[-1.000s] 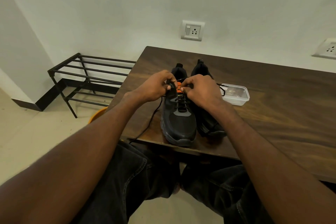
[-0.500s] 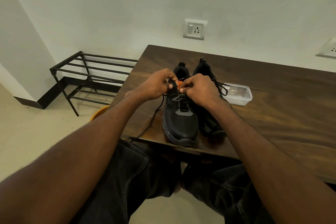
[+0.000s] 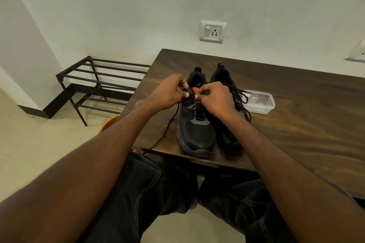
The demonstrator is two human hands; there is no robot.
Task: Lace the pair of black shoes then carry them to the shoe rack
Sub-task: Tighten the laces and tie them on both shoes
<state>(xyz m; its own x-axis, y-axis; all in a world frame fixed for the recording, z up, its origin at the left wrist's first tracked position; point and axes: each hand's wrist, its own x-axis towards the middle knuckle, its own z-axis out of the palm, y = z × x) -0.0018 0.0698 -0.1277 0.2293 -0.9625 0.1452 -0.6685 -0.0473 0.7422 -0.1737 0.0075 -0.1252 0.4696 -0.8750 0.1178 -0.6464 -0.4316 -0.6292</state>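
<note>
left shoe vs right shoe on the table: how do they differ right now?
The left shoe is being worked on: the left hand grips its eyelet edge and the right hand pinches at its orange tongue; the right shoe is not gripped. The left shoe's lace trails off the table edge; the right shoe's lace lies looped toward the plastic container. Both are black, side by side, toes toward the person.

Single view only: head-worn wide-angle camera, seated wearer, looking forward and down across both forearms to the near corner of the worktop (image 3: 296, 124). Close range: knees fill the lower frame, the worktop edge sits mid-frame, the wall with a socket (image 3: 212, 31) closes the top. Shoe rack (image 3: 94, 83) lies at left on the floor; straight lines bow toward the frame edges.
</note>
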